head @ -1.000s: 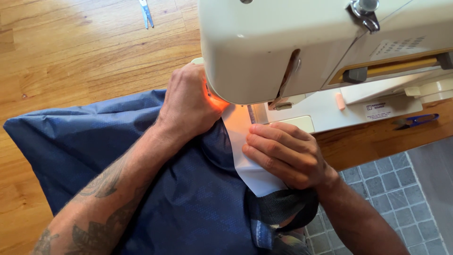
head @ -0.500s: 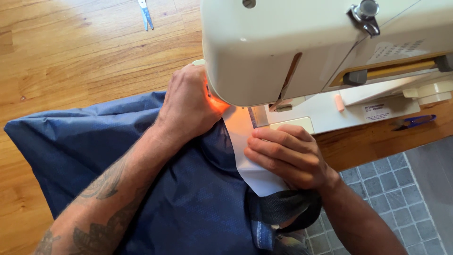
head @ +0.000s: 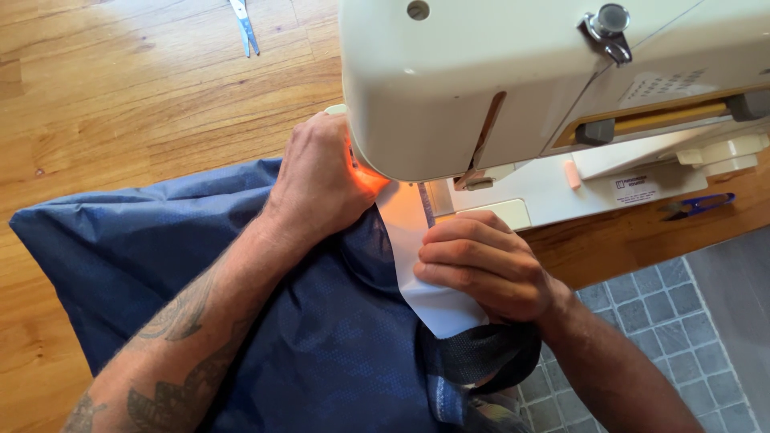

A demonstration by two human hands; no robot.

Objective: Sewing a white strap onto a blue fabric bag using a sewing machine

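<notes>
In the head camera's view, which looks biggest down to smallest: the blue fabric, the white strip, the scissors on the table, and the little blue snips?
1. Blue fabric, by far the largest.
2. White strip, partly hidden under the right hand.
3. Scissors and blue snips: both look similarly small; the scissors are cut off at the frame edge, so I won't rank them.

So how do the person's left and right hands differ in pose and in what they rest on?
The left hand lies flat on the blue fabric, reaching under the sewing machine head, lit orange by its lamp. The right hand is curled, its fingers pinching the white strip in front of the machine, unlit. Both press down on material at the machine.
</notes>
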